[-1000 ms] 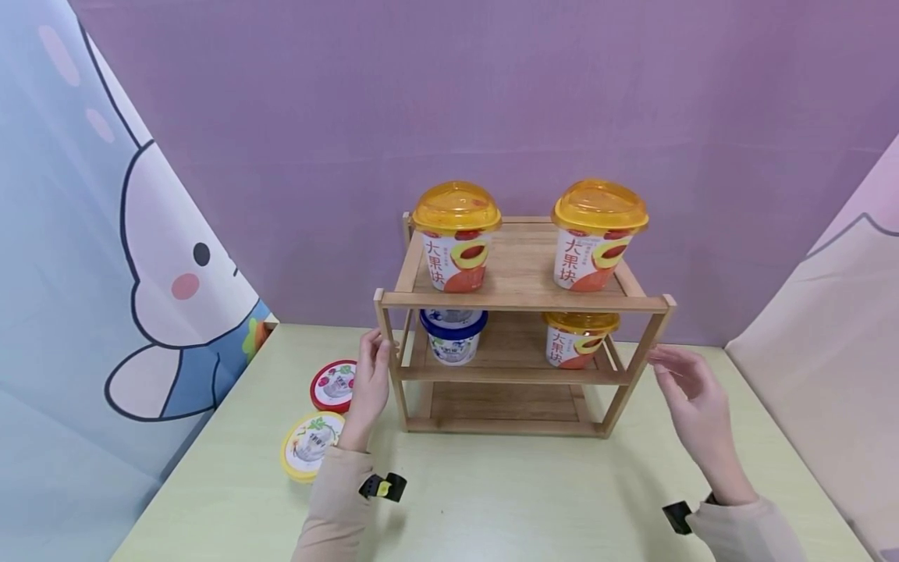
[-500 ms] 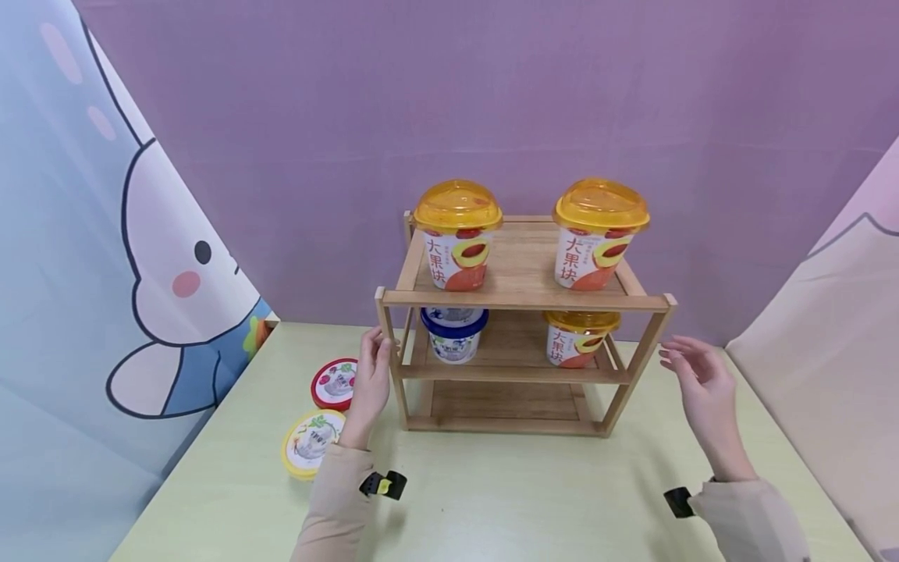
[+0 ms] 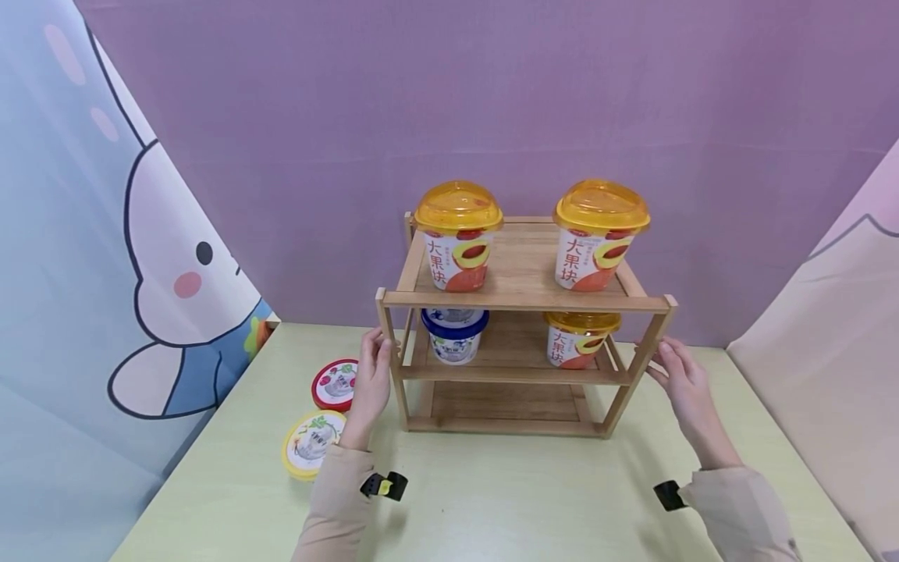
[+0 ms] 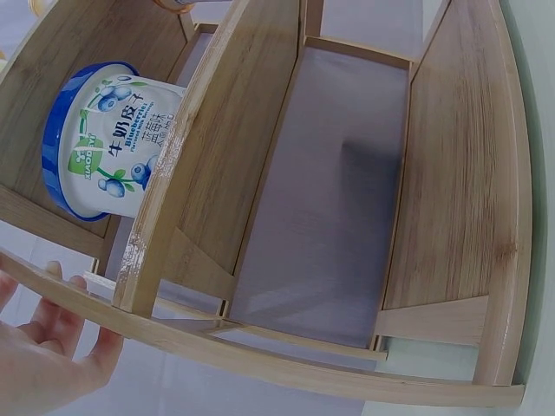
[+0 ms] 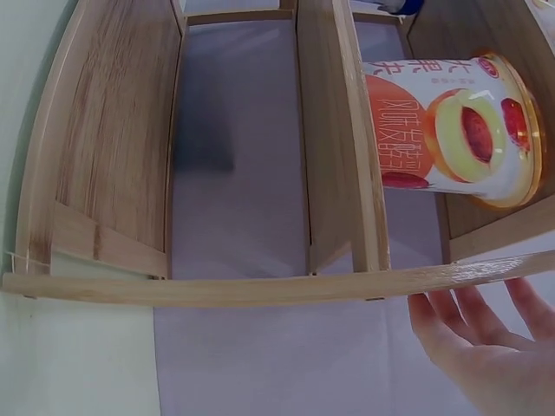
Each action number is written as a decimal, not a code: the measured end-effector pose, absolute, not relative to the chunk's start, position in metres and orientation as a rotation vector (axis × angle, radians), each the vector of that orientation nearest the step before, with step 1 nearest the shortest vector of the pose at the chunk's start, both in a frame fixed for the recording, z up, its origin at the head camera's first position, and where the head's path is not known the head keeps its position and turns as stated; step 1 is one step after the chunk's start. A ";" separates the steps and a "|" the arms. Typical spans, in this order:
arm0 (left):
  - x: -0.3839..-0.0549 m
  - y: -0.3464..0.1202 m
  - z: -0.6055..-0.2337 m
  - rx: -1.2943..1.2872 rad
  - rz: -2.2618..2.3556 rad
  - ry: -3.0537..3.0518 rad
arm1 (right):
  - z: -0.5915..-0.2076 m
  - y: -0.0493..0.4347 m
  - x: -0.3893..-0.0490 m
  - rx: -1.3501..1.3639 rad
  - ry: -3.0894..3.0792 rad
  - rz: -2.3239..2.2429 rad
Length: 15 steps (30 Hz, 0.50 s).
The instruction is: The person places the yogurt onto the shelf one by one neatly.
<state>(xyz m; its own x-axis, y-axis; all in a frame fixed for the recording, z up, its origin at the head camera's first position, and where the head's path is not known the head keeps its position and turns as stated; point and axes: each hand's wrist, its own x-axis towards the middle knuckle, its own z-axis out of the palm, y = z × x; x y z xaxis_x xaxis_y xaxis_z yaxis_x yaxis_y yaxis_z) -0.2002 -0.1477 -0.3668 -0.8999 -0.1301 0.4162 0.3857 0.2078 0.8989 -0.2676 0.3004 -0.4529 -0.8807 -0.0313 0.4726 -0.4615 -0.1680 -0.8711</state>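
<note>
A three-tier wooden rack [image 3: 518,382] stands on the table. My left hand [image 3: 372,382] grips its left front post, fingers passing behind the post in the left wrist view. My right hand [image 3: 687,390] holds the right front post, its fingertips reaching behind the wood in the right wrist view. Two cups with orange domed lids, a left cup [image 3: 458,238] and a right cup [image 3: 598,238], stand on the top tier. On the middle tier are a blue-lidded blueberry cup [image 4: 121,139] and another orange-lidded cup [image 5: 460,130]. The bottom tier [image 3: 507,400] shows bare wood.
Left of the rack, a red-lidded tub [image 3: 334,382] and a yellow-lidded tub [image 3: 309,446] stand on the pale table [image 3: 492,499], partly behind my left hand and forearm. A purple cloth [image 3: 520,94] hangs behind, with a printed cloth [image 3: 182,273] at the left.
My right hand moved slightly away from the right post, then came back in and took hold of it. The left hand stays at its post; the rack and cups have not moved.
</note>
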 end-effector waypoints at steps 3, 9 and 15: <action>-0.201 -0.148 -0.368 -0.246 -1.725 -2.085 | -0.510 0.338 -0.312 0.635 -1.764 2.203; -0.213 -0.153 -0.385 -0.254 -1.734 -2.060 | -0.537 0.354 -0.332 0.646 -1.755 2.217; -0.217 -0.154 -0.391 -0.249 -1.717 -2.022 | -0.487 0.324 -0.298 0.670 -1.810 2.189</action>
<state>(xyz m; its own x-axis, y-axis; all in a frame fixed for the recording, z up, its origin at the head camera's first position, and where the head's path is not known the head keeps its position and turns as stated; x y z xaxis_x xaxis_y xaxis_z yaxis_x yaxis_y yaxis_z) -0.2169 -0.1540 -0.3909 -0.8719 -0.1621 0.4620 0.4296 0.1995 0.8807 -0.2984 0.3235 -0.4873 -0.8710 -0.1153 0.4776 -0.4474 -0.2155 -0.8680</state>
